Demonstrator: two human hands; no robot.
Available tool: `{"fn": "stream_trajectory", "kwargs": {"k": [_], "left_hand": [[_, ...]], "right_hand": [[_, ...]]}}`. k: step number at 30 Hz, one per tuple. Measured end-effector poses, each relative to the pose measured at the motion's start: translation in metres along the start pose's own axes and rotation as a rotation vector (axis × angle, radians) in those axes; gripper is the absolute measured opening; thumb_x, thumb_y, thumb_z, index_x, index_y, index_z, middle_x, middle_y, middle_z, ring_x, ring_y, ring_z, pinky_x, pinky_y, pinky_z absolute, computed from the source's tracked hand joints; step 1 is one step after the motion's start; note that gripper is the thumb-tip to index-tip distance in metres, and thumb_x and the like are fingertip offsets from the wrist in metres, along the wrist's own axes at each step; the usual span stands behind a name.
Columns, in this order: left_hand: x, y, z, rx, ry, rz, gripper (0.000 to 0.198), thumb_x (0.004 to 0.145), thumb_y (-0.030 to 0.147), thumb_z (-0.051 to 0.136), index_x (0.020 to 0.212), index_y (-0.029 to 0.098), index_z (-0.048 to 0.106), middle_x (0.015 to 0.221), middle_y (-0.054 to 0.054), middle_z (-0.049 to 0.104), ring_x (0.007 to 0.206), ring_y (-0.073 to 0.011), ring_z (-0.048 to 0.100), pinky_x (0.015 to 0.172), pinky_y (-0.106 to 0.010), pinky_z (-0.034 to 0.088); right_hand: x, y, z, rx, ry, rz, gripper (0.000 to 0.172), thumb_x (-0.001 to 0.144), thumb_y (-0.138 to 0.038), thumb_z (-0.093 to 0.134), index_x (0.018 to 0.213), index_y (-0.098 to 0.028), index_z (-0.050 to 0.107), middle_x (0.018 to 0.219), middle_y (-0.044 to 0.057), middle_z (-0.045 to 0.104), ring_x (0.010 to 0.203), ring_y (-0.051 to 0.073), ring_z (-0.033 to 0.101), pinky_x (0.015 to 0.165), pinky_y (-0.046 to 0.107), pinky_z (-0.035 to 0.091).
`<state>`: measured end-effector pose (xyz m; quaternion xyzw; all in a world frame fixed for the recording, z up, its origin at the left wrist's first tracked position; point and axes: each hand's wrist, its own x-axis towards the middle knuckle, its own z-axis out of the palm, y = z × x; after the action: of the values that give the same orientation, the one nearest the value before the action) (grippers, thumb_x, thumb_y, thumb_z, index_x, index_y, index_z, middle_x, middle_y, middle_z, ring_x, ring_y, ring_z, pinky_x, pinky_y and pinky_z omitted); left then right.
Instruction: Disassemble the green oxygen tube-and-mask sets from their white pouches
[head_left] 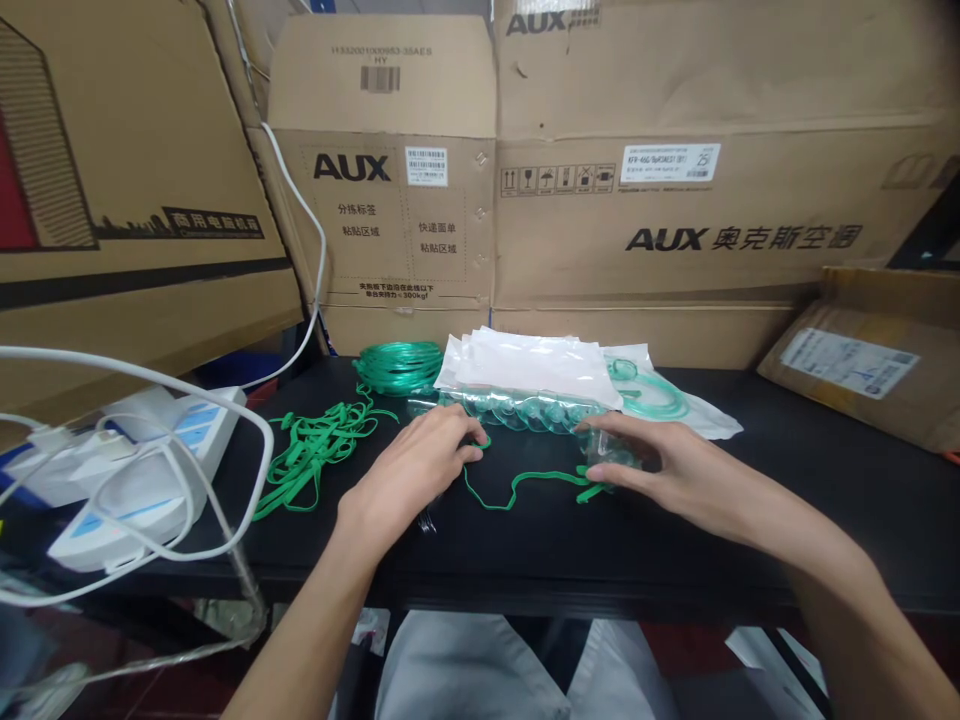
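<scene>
My left hand (431, 450) is closed in a pinch at one end of a thin green elastic strap (514, 492) over the black table. From there the strap runs loosely across the tabletop to my right hand (652, 455). Between that hand's thumb and fingers is a clear plastic oxygen mask (611, 450), partly covered by the fingers; the strap's other end lies against it. Just behind both hands stretches a row of clear greenish masks (525, 412), with white packets (529, 365) on top. To the left lies a tangled pile of green straps (311, 455).
A coil of green tubing (397, 367) sits behind the strap pile. At right, a bagged mask with tubing (652, 395) rests on the table (712, 520). White power strips (150, 480) with looping cables occupy the left. Cardboard boxes (555, 260) wall off the back; a smaller carton (862, 360) stands right.
</scene>
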<state>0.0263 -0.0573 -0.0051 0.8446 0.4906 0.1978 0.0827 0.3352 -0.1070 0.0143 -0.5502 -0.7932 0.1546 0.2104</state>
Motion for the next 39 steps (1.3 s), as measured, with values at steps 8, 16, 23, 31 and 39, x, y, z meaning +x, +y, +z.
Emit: {"fn": "stream_trajectory", "kwargs": {"k": [8,16,23,31,39], "left_hand": [[0.0,0.024,-0.009,-0.179,0.087,0.039,0.016,0.101,0.033,0.055,0.098,0.026,0.068,0.103,0.001,0.071,0.1,-0.0209,0.063,0.085,-0.032,0.042],[0.003,0.046,-0.009,-0.563,0.151,0.05,0.023,0.101,0.044,0.056,0.1,0.024,0.066,0.089,0.0,0.072,0.081,-0.0171,0.067,0.076,-0.029,0.047],[0.006,0.052,-0.006,-0.881,0.187,0.039,0.027,0.092,0.045,0.07,0.104,0.021,0.069,0.085,0.0,0.073,0.073,-0.0145,0.068,0.07,-0.025,0.05],[0.005,0.059,-0.004,-0.976,0.233,0.016,0.025,0.087,0.04,0.076,0.099,0.02,0.069,0.077,0.001,0.072,0.071,-0.0151,0.069,0.066,-0.024,0.051],[0.005,0.062,-0.002,-0.967,0.285,0.022,0.025,0.086,0.041,0.077,0.097,0.019,0.07,0.077,0.0,0.073,0.071,-0.0162,0.07,0.069,-0.026,0.053]], "right_hand": [[0.002,-0.006,-0.001,0.074,0.053,-0.066,0.054,0.091,-0.062,0.065,0.139,-0.039,0.06,0.138,0.001,0.068,0.124,0.032,0.062,0.104,0.048,0.05],[0.008,-0.015,0.007,0.442,0.052,-0.138,0.04,0.088,-0.047,0.076,0.126,-0.036,0.068,0.133,0.001,0.069,0.121,0.03,0.065,0.107,0.047,0.053],[0.009,-0.029,0.006,0.627,0.051,-0.159,0.033,0.083,-0.043,0.082,0.112,-0.032,0.073,0.122,0.002,0.071,0.113,0.026,0.069,0.102,0.041,0.058],[0.008,-0.027,0.006,0.639,0.05,-0.167,0.034,0.083,-0.042,0.082,0.111,-0.029,0.069,0.119,0.004,0.069,0.111,0.025,0.07,0.096,0.038,0.06],[0.007,-0.034,0.006,0.67,0.014,-0.156,0.032,0.082,-0.043,0.083,0.108,-0.03,0.069,0.114,0.003,0.069,0.102,0.024,0.072,0.093,0.04,0.062]]}}
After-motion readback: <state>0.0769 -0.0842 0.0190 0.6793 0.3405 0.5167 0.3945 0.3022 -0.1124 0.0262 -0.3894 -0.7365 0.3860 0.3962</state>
